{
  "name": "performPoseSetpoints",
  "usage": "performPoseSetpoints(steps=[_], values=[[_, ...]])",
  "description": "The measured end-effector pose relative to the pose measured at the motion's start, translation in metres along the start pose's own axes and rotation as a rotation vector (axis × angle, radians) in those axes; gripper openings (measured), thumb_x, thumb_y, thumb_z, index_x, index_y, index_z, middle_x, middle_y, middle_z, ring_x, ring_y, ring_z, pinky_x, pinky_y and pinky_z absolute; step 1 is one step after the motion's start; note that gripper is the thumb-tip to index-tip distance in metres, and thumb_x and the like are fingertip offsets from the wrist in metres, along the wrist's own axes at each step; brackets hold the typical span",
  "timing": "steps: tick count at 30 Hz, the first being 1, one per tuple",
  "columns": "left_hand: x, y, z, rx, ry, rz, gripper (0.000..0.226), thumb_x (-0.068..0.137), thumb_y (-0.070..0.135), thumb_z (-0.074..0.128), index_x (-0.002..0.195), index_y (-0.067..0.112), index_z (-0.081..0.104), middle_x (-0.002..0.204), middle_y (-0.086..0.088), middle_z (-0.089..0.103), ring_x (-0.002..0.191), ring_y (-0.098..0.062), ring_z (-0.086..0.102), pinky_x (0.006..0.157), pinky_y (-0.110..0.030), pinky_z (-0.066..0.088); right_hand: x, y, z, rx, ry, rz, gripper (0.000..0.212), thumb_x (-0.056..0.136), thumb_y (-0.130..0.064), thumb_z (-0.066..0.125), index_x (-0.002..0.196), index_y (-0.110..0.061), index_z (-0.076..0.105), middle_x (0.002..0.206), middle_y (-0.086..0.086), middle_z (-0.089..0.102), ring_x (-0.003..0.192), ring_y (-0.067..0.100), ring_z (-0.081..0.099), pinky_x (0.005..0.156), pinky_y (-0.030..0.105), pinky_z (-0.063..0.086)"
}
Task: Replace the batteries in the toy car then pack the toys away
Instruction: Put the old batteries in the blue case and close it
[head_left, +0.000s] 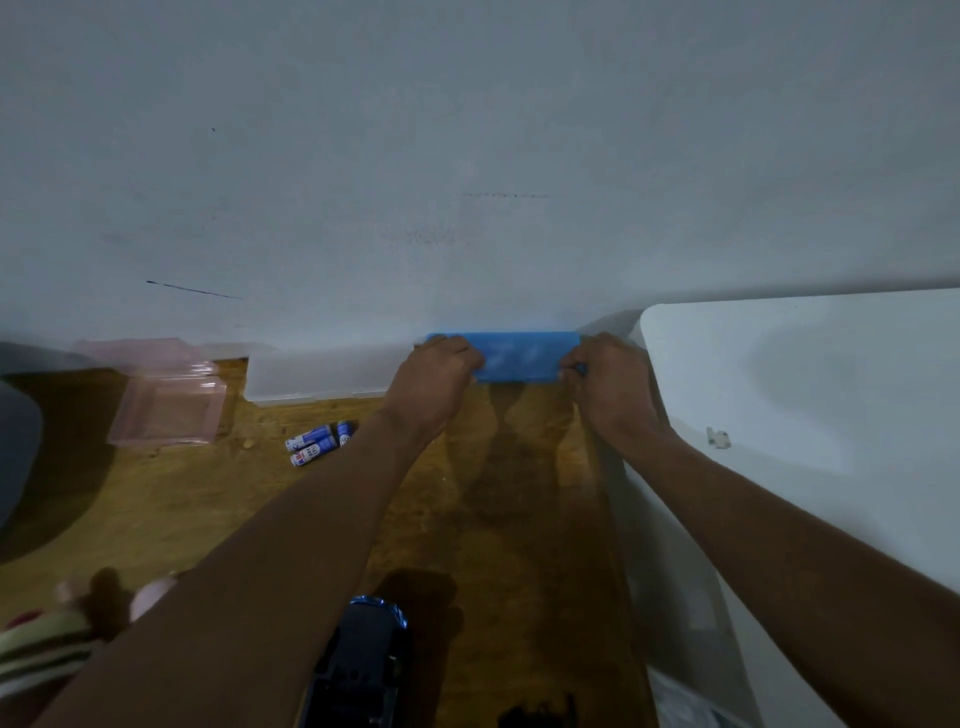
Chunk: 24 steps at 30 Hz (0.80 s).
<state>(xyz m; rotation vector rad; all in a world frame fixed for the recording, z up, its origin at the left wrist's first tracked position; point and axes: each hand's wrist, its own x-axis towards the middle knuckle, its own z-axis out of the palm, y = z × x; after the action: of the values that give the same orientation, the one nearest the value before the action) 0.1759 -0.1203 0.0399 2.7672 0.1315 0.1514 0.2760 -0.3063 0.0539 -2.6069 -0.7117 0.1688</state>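
Observation:
A blue plastic case (519, 357) lies against the wall at the far edge of the wooden table (488, 499). My left hand (434, 382) grips its left end and my right hand (605, 384) grips its right end. The dark toy car (358, 665) lies at the near edge between my forearms, its underside apparently up. Three blue and white batteries (319, 442) lie loose on the table left of my left forearm.
A frosted white case (317, 376) lies along the wall left of the blue one. A clear pink box (166, 400) sits further left. A large white lid or bin (810, 415) fills the right side. A striped soft toy (47, 644) sits bottom left.

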Motion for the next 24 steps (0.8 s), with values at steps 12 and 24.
performPoseSetpoints(steps=[12,24], values=[[0.003,0.006,0.000,0.077,-0.045,-0.048,0.030,0.081,-0.004,0.064,0.110,0.005,0.068,0.113,-0.015,0.065,0.107,-0.034,0.058,0.091,-0.041,0.047,0.003,-0.005,0.001,-0.057,-0.033,0.011,0.018,0.091,-0.012,0.058,0.102,-0.007,0.072,0.107,0.013,0.065,0.095,0.025,0.062,0.088,0.028,0.046],[-0.013,0.016,-0.014,0.124,-0.157,-0.122,0.042,0.093,0.008,0.054,0.135,0.014,0.052,0.135,-0.007,0.054,0.116,-0.028,0.057,0.099,-0.038,0.047,-0.017,-0.016,-0.008,-0.108,-0.175,0.042,0.038,0.094,-0.020,0.056,0.132,-0.014,0.052,0.132,0.007,0.056,0.116,0.021,0.055,0.103,0.030,0.041]])
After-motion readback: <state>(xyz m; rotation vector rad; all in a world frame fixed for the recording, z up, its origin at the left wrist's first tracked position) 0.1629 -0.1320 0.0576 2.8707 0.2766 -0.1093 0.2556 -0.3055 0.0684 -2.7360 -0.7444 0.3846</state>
